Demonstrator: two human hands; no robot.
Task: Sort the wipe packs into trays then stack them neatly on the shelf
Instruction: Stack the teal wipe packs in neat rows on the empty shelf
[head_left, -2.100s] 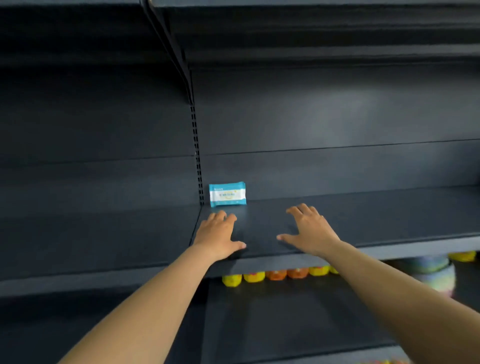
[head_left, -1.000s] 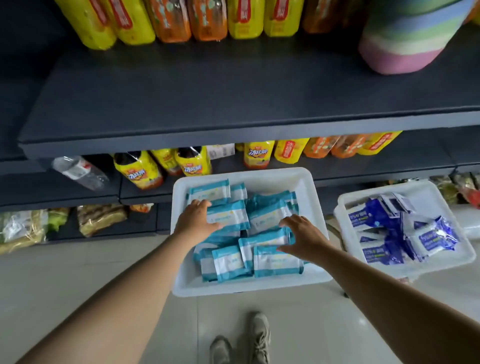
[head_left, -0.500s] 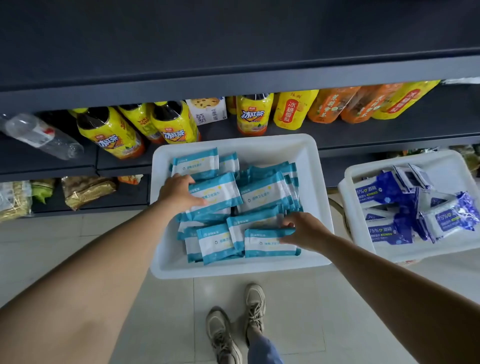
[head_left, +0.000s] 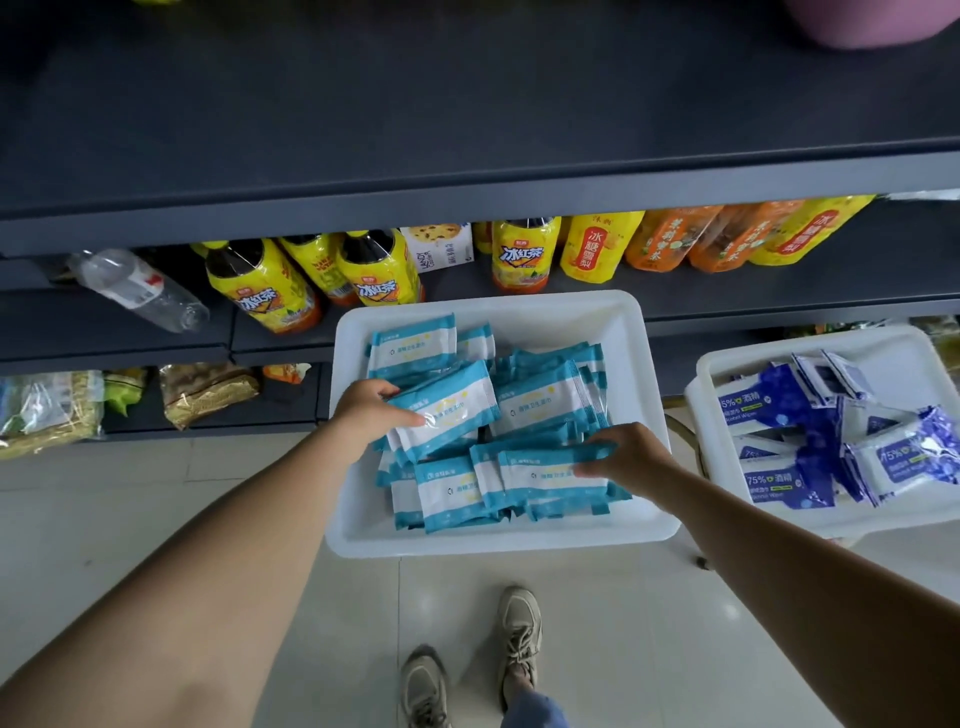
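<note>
A: Left hand: closed on one teal wipe pack, raised askew off the heap at the left side of the white tray. Half a second ago it only rested there.

B: Right hand: holding what?

A: Pinching a second teal pack near the tray's front right corner, lifted slightly since then.

B: Meaning?

A: Judged: sorting done; stacking on the dark shelf above under way. Blue packs wait in the right tray
</note>
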